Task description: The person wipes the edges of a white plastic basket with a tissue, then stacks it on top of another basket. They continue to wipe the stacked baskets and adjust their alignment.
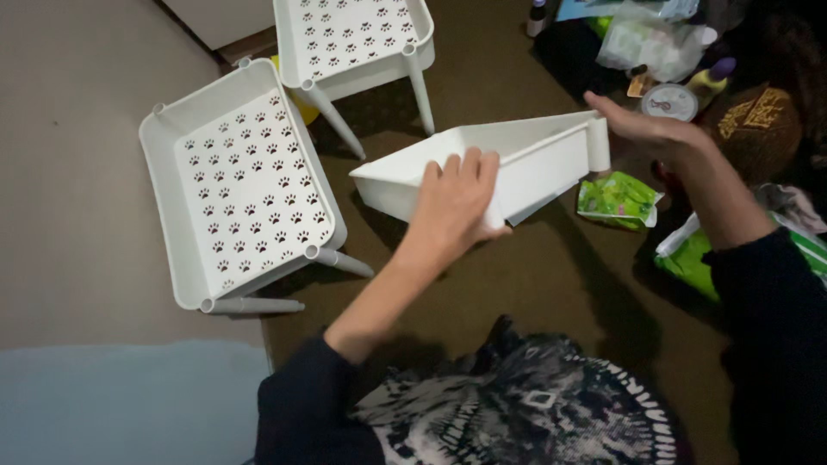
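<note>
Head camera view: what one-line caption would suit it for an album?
Both hands, left hand and right hand, hold a white plastic tray above brown carpet.

The person wears a dark, long-sleeved top, black or very deep navy. Both sleeves are pushed up, so the forearms are bare from about the middle to the wrist. The cloth of the sleeves looks soft and a little loose, with folds near the elbows. The left hand (455, 200) and the right hand (642, 125) are bare: no gloves, and no rings or watch can be seen. Over the lap lies a garment with a busy black-and-white pattern, with pale streaks, short white stripes along one curved edge and a small square mark in the middle.
</note>
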